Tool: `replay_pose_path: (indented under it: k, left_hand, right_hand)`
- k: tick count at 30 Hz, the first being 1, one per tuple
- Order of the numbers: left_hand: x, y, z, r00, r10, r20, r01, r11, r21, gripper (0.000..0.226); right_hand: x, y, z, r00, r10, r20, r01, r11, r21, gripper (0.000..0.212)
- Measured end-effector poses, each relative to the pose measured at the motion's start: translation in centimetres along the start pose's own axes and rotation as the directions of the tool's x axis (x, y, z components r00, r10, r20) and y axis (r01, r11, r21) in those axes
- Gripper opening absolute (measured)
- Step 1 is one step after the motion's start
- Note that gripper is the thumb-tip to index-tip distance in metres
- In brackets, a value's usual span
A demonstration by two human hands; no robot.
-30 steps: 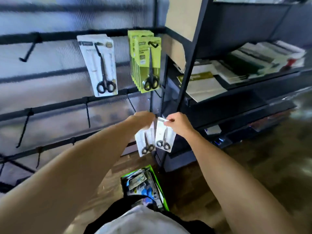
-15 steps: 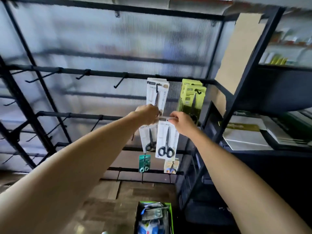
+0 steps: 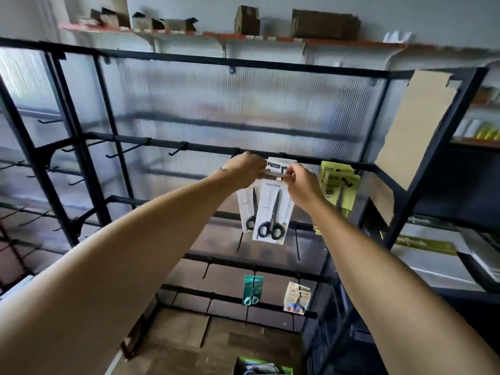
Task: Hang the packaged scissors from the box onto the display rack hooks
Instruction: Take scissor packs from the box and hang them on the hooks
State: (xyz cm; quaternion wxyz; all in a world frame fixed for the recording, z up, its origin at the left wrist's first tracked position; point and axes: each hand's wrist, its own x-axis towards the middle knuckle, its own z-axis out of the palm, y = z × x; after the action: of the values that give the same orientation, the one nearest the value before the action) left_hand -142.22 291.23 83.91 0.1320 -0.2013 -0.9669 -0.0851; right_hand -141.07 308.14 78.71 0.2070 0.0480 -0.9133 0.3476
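Two white packs of black-handled scissors hang from my raised hands in front of the black display rack (image 3: 189,146). My right hand (image 3: 300,182) pinches the top of the front pack (image 3: 273,212). My left hand (image 3: 244,169) grips the top of the pack behind it (image 3: 244,204). Both tops sit just below the upper hook rail, over a white pack (image 3: 281,165) hanging there. Green packs (image 3: 338,185) hang to the right. The green-rimmed box (image 3: 263,368) of packs lies on the floor below.
Several bare black hooks stick out along the rails to the left. A teal pack (image 3: 252,290) and a pale pack (image 3: 297,297) hang on a low rail. A dark shelf unit (image 3: 433,239) with paper goods stands at the right. Cardboard boxes line a high shelf.
Both hands have risen with the two white packs from a low rail up to the upper hook rail. The view has tilted upward with them.
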Motion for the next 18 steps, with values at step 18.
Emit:
replay_pose_path:
  k: [18]
  left_hand:
    - [2.3,-2.6,0.0,0.997,-0.044,0.071,0.044,0.999,0.008,0.028]
  right_hand:
    - [1.9,0.1,0.3,0.994,-0.028,-0.108,-0.009,0.944,-0.331,0.021]
